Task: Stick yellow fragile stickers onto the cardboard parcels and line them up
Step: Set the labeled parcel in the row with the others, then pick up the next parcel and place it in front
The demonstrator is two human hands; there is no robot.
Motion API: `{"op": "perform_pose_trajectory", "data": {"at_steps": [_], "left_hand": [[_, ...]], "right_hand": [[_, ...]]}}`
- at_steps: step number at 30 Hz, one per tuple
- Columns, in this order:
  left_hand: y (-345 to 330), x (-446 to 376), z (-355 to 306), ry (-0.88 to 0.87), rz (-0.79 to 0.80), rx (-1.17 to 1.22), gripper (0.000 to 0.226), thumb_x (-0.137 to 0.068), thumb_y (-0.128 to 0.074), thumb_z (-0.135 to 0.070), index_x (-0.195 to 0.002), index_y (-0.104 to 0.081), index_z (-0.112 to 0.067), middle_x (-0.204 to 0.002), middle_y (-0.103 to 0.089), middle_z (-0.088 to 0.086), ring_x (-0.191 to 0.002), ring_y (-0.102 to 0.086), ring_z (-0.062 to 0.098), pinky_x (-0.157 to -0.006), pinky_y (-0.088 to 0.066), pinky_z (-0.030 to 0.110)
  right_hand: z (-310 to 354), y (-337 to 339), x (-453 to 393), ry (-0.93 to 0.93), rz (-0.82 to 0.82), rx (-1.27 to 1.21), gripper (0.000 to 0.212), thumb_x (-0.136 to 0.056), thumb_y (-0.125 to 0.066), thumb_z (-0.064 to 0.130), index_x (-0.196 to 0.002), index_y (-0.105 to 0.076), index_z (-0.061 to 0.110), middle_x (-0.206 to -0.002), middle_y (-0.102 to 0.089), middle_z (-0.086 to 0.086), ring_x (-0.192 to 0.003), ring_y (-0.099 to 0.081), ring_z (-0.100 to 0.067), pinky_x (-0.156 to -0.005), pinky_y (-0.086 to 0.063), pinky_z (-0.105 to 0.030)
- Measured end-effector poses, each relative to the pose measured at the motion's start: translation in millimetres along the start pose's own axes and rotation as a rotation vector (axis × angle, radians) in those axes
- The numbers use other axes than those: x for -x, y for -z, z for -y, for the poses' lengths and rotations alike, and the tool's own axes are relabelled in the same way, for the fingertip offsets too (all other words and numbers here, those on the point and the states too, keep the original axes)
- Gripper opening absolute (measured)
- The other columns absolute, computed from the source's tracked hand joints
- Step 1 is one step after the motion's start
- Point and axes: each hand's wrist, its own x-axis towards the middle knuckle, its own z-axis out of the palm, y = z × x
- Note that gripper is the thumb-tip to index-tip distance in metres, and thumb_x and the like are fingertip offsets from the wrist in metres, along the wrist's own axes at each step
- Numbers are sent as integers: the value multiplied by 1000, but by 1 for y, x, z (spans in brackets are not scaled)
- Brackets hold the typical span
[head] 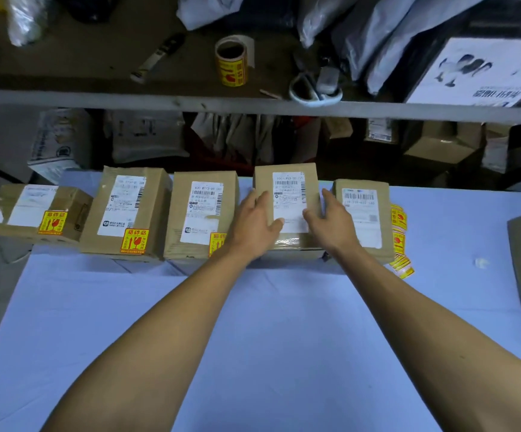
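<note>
Cardboard parcels stand in a row of five along the far edge of our lilac-covered table (pixel 253 322). We hold the fourth parcel (pixel 287 194) between both hands: our left hand (pixel 254 224) lies against its left side with the thumb over the white shipping label (pixel 288 199), and our right hand (pixel 330 219) cups its right side, fingers curled round the edge. To the left of our grip, three parcels already wear a yellow fragile sticker (pixel 135 241) near their front corners. Just right of our grip sits the fifth parcel (pixel 362 213), with a loose strip of stickers (pixel 398 226) beyond it. No sticker shows on the held box, though our hands hide its lower face. It looks stiff, taped shut and fairly light, so gripping both side walls should slide it squarely into line. A sticker roll (pixel 231 62) stands on the shelf beyond.
</note>
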Motion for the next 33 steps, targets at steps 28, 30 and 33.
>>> {"op": "perform_pose_trajectory", "data": {"at_steps": [28,30,33], "left_hand": [[-34,76,-15,146,-136,322,85,-93,-63,-37,-158,-9,-25,-164,-19,3,-151,-17,18,-121,-20,36],[-39,106,-18,139,-137,333,85,-94,-61,-37,-158,-6,-24,-165,-15,2,-151,-14,17,-116,-19,27],[-54,148,-19,140,-137,332,84,-95,-60,-38,-158,-5,-28,-165,-15,0,-150,-19,16,-111,-23,24]], "right_hand": [[-41,-14,69,-63,83,-495,40,-99,-55,35,-136,-46,23,-125,-62,10,-117,-59,-12,-98,-45,-30],[-47,-10,98,-35,88,-514,40,-98,-55,35,-136,-46,25,-127,-63,10,-117,-59,-11,-102,-46,-34],[-62,-8,140,-67,98,-472,42,-99,-54,38,-138,-42,30,-129,-62,9,-114,-59,-13,-96,-45,-30]]}}
